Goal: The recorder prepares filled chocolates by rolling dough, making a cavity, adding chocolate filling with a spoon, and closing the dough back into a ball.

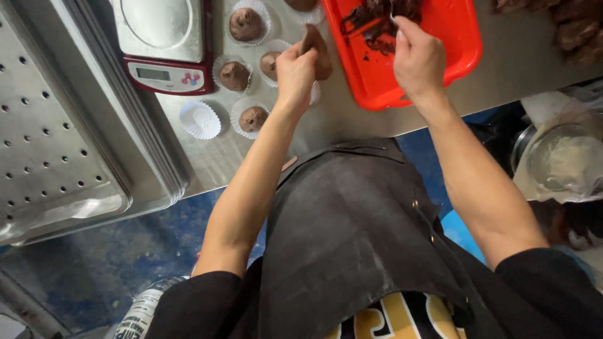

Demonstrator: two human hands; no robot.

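- On steel counter: left hand [295, 69] fingers closed around smooth brown dough lump [317, 53], held above fluted white paper cups [200, 119].
- Lump pokes out past fingertips, toward red plastic tray [440, 56].
- Right hand [418, 59] pinches thin metal tool [391, 12] over dark shredded chocolate mass [377, 19] in tray.
- Scale [166, 44] beside cups; perforated metal trays [56, 144] beyond.

Tray [452, 56]: on counter [502, 69], right of the cups [246, 25]
Scale [164, 44]: left of cups
Pans [56, 125]: left of scale
Dough [377, 19]: in tray
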